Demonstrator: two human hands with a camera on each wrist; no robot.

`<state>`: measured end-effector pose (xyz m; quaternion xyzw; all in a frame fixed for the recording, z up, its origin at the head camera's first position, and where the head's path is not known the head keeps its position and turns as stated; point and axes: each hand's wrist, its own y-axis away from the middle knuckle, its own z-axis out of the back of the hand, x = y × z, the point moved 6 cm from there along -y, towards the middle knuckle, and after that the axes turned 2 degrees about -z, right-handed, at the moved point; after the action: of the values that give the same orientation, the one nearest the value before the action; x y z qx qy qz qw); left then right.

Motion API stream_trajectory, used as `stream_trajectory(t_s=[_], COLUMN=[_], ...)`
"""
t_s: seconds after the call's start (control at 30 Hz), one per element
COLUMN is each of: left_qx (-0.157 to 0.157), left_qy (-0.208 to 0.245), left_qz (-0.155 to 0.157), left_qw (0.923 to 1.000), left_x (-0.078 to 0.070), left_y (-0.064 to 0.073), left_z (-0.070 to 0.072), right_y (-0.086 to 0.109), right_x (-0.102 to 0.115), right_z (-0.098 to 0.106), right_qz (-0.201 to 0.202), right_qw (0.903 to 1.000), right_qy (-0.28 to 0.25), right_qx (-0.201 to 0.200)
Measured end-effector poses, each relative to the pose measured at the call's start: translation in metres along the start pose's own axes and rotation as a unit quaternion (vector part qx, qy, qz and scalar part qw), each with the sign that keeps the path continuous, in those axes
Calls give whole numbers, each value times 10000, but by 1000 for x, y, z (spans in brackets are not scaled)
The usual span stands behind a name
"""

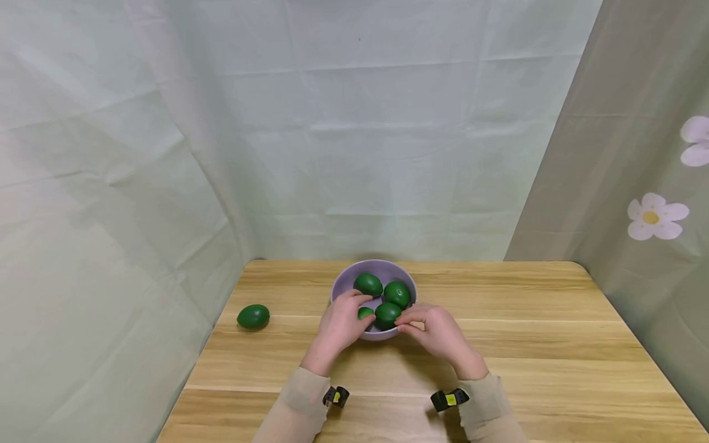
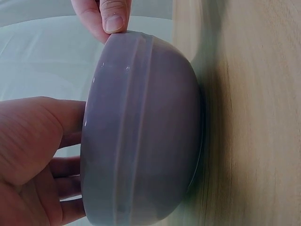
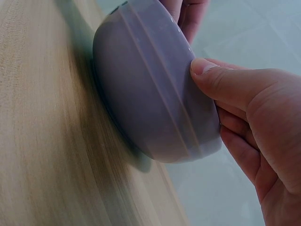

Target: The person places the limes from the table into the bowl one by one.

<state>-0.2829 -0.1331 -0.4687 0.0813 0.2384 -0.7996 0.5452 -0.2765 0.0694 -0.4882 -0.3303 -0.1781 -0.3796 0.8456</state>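
A purple bowl (image 1: 343, 283) stands on the table holding several glossy dark green oval fruits, among them one at the back (image 1: 368, 284) and one in front (image 1: 388, 315). My left hand (image 1: 341, 320) reaches over the left rim, thumb and forefinger around a partly hidden green fruit (image 1: 364, 313). In the left wrist view, its fingers (image 2: 73, 115) disappear behind the rim. My right hand (image 1: 437, 329) grips the front right rim. Its thumb (image 3: 204, 68) rests against the rim in the right wrist view, and its fingertips come right up to the front fruit.
Another green fruit (image 1: 253, 317) lies on the wooden table (image 1: 532, 344), left of the bowl near the table's left edge. Pale curtains (image 1: 388, 154) hang behind the table and at both sides. Each wrist carries a small black device (image 1: 450, 400).
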Motion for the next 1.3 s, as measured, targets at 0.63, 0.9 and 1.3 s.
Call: stream_trajectory(t_s=[0.63,0.9,1.3], left_qx=[-188,-375,-647], left_qy=[-5,28,42], left_qz=[-86,-143,-286], left_qw=[9998,9992,9975], left_x=[-4,-5,-9], left_y=[2,1,4], left_z=[5,7,19], right_y=[-2,-1,-1], right_x=[2,2,2], right_z=[-2,0,0], right_qz=[102,71,100], right_qw=[9999,9999,9999], right_qy=[-59,-70,-94], right_qx=[-4,-17,-57])
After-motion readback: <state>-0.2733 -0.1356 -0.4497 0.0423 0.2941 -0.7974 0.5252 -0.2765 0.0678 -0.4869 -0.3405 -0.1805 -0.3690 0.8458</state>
